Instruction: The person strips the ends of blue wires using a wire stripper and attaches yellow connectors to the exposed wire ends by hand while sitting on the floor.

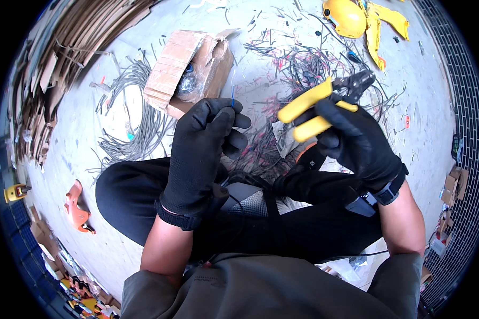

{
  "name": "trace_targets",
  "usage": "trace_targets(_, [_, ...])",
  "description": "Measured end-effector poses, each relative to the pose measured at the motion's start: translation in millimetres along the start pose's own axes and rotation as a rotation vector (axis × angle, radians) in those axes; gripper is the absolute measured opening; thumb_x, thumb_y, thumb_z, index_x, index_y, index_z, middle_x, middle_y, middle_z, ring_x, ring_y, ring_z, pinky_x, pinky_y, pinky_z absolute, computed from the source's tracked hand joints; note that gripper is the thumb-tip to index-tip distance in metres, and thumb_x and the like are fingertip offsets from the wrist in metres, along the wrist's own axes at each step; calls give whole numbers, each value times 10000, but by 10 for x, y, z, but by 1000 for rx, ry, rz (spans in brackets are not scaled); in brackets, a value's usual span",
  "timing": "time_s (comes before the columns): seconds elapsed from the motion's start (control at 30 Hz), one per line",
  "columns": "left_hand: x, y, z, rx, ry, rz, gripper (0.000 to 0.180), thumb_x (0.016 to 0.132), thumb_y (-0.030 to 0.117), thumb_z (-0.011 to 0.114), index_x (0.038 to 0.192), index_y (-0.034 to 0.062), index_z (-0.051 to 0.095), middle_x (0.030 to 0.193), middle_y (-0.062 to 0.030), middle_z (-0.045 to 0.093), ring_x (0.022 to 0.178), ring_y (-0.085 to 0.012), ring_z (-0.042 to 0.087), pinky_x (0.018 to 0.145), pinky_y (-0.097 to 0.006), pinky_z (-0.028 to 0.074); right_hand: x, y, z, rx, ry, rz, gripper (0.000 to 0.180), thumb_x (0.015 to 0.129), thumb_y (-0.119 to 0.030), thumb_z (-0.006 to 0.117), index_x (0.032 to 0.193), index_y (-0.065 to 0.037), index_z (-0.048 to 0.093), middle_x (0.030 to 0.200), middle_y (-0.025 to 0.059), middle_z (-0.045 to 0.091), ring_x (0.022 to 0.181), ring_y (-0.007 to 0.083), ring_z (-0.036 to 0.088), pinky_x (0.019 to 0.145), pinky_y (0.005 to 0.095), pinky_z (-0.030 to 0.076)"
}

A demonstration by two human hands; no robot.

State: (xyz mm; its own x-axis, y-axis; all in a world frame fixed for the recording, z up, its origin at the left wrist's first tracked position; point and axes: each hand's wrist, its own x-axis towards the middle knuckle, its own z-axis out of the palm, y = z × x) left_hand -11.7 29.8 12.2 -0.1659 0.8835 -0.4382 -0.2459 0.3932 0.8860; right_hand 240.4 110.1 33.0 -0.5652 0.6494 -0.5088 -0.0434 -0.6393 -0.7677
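flattened cardboard, yellow casing, orange part

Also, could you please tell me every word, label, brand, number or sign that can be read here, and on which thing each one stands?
No text is clear enough to quote.
Dark grey shirt: faint small marks, too blurred to read.
Black item with an orange edge: small pale mark, too small to read surely.
Yellow-handled pliers in the right hand: no readable marking.
Cardboard box: no readable print.
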Motion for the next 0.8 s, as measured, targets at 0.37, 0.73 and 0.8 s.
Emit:
trace_targets(0.37, [-45, -185, 168, 72, 19, 43, 218, 1024, 195, 524, 1081, 6, 617, 857, -28, 628, 660, -59, 553, 573, -199, 435, 12, 32, 496, -389, 88, 69, 204, 912, -155, 681, 1061, -15, 689, 789, 22, 673, 626, 58, 582, 557, 228, 459])
trace_targets(0.73, [-22, -278, 269, 114, 52, 230, 149, 991, 85, 546, 1032, -51, 592, 860, -105, 645, 694, -161, 639, 610, -280, 512, 34, 109, 715, -336, 124, -182, 250, 920, -127, 709, 1130, -10, 640, 894, 36, 676, 756, 73, 641, 652, 240, 509])
trace_targets(0.8, [-25, -142, 204, -163, 88, 43, 174, 1020, 110, 509, 1064, -37, 589, 821, -94, 665, 635, -137, 656, 545, -248, 514, -44, 89, 681, -446, 207, -399, 235, 915, -114, 709, 1108, 1, 639, 900, 63, 680, 771, 107, 661, 678, 258, 525])
